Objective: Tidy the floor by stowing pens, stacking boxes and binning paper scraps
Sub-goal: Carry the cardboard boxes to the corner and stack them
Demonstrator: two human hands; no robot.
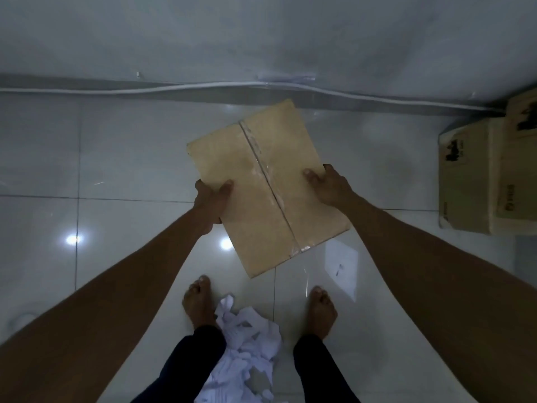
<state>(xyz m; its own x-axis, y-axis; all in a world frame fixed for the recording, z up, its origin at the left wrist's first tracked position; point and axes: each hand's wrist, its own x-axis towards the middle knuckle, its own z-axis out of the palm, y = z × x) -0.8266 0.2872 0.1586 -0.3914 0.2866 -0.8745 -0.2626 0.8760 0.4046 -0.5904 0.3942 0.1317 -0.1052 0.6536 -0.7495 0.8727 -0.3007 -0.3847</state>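
Dark print [454, 151] on the stacked boxes [467, 196] seems too blurred to read.

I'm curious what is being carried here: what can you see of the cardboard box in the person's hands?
The cardboard box is plain tan and rectangular, its top flaps closed and sealed along the middle seam with clear, shiny tape that wraps over the near edge. It is held over the tiled floor, turned at an angle to the tile lines. The left hand grips its left edge and the right hand its right edge, thumbs on top. No print shows on this face.
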